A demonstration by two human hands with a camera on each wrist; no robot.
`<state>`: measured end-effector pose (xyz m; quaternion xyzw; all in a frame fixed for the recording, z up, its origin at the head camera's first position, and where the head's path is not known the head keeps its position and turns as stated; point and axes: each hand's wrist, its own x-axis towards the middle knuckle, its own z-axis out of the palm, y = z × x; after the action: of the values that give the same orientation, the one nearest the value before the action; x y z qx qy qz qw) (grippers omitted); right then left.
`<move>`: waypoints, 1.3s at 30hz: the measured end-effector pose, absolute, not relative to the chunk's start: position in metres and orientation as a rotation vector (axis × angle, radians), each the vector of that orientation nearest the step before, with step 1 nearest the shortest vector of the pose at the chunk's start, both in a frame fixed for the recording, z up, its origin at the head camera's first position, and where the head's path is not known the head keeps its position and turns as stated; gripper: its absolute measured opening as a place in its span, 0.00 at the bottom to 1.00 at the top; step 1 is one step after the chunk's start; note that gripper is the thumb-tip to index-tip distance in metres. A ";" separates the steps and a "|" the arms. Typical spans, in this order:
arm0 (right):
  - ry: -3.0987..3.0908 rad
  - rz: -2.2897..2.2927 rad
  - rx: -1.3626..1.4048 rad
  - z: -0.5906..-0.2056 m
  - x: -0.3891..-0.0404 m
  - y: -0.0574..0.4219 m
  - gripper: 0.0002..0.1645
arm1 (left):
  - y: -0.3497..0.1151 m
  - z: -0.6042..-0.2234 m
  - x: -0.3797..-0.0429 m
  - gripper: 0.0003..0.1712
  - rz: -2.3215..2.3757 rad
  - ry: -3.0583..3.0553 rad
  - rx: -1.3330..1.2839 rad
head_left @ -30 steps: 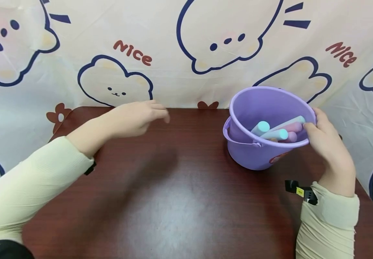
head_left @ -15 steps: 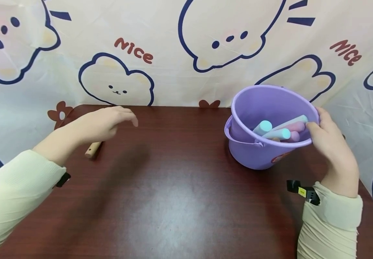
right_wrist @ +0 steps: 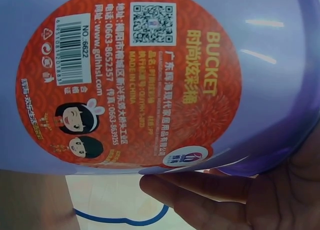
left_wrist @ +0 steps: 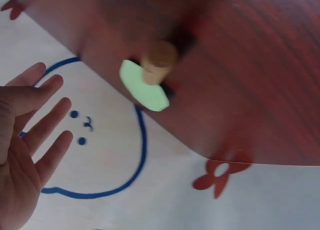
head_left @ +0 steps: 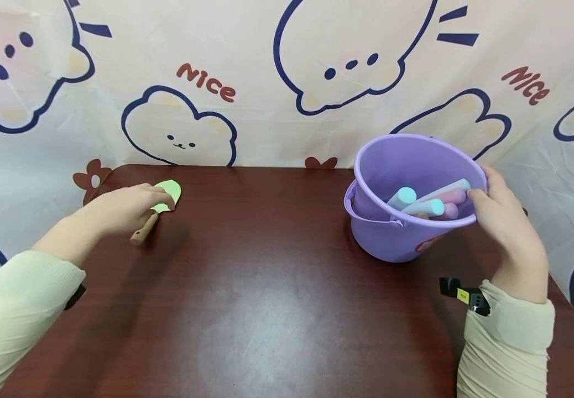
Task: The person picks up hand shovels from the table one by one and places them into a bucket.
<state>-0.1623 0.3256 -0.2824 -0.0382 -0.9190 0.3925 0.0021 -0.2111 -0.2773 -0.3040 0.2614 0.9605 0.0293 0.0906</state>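
Note:
At the far left of the table, a spatula-like utensil [head_left: 144, 230] with a light green head and a wooden handle lies in the head view. My left hand [head_left: 118, 210] hovers over it and hides part of it. In the left wrist view the fingers [left_wrist: 49, 126] are spread and stand apart from the green head [left_wrist: 145, 90]. On the right, my right hand [head_left: 508, 229] grips the rim of a tilted purple bucket [head_left: 391, 240], thumb inside. Several pale blue and pink foam-like sticks [head_left: 422, 208] lie in the bucket.
The dark red-brown wooden table [head_left: 267, 287] reaches back to a printed cloth [head_left: 267, 110] that hangs behind it and along the sides. The bucket's handle [head_left: 366, 216] hangs down on its left side. A red label [right_wrist: 125, 85] covers the bucket's near side.
My left hand has moved left and down from the back middle of the table to the spatula-like utensil, whose green head has come into sight. The right hand and bucket stay put.

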 end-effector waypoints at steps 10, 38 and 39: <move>-2.888 1.215 -0.124 -0.285 -0.162 0.327 0.39 | -0.302 -0.322 -0.209 0.16 0.375 2.831 0.649; -2.866 1.229 -0.132 -0.285 -0.162 0.327 0.38 | -0.328 -0.331 -0.226 0.56 0.828 2.355 -0.152; -2.865 1.234 -0.133 -0.285 -0.162 0.327 0.38 | -0.328 -0.331 -0.226 0.55 0.826 2.343 -0.167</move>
<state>-0.1619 0.3266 -0.2845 -0.0426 -0.9176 0.3951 0.0096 -0.2259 -0.3285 -0.3313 -0.0637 0.8915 0.3142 0.3199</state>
